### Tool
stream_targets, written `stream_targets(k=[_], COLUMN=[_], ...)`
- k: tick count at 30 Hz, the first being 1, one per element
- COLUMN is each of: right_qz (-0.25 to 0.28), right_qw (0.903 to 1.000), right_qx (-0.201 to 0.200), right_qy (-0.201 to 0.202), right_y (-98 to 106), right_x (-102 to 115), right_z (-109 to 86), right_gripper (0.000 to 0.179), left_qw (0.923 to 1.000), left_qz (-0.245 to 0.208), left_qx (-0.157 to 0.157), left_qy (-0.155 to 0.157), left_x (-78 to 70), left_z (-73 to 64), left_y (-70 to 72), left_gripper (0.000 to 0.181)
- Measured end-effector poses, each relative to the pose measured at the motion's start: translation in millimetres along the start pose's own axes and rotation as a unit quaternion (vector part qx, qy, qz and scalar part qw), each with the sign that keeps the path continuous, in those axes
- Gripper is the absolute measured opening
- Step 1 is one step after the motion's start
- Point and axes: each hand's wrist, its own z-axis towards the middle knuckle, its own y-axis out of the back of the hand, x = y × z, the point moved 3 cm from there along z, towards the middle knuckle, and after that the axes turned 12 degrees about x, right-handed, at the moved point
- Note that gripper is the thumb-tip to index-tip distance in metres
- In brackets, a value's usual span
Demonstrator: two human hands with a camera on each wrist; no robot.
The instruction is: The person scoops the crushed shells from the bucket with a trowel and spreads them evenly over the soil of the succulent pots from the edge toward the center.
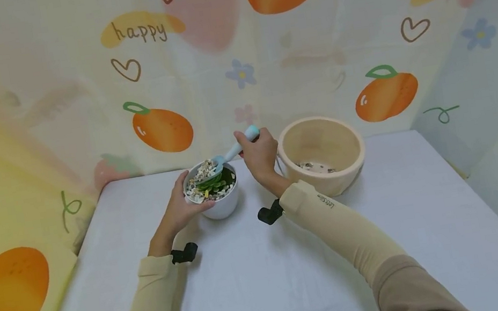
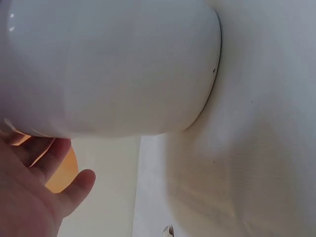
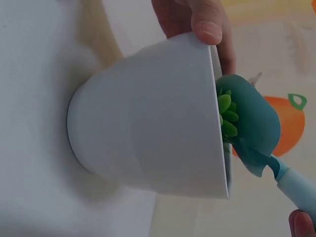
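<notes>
A small white pot (image 1: 222,208) stands on the table with a green succulent (image 3: 227,116) and mixed pebbles (image 1: 195,191) in it. My left hand (image 1: 180,205) grips the pot's rim from the left, thumb at the near side and fingers behind. With my right hand (image 1: 260,155) I hold a light blue trowel (image 1: 233,152) by its handle. The trowel's blade (image 3: 256,121) is tilted over the pot's mouth, close beside the leaves. Whether the blade touches the pebbles I cannot tell.
Just right of my right hand stands a large cream planter (image 1: 336,182) with some pebbles (image 1: 316,167) on its bottom. A white cloth covers the table (image 1: 252,296). Behind it hangs a curtain (image 1: 306,81) printed with oranges. Each wrist wears a black camera.
</notes>
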Motion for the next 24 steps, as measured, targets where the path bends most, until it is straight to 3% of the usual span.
stream_targets(k=[9,14,19,24], right_qz=[-0.002,-0.004,-0.012,-0.023], right_qw=[0.9999,0.9998,0.9996,0.9991], right_qx=[0.001,0.003,0.004,0.007], right_qy=[0.010,0.020,0.025,0.034], right_y=[0,1,2,5], right_x=[-2,0,1,5], right_z=[-1.9,-2.9,-4.2,-5.9], right_gripper=[0.031,0.031,0.031,0.031], left_qw=[0.9991,0.9984,0.9986,0.9991], left_qz=[0.032,0.052,0.032,0.028], left_qx=[-0.024,-0.001,0.034,0.017], left_qy=[0.017,0.023,0.025,0.025], left_x=[-4.4,-7.5,-7.9,-9.6], left_z=[-4.1,-2.6,1.1,-1.2], left_y=[-4.4,3.2,6.3,2.0], left_gripper=[0.114,0.119,0.120,0.118])
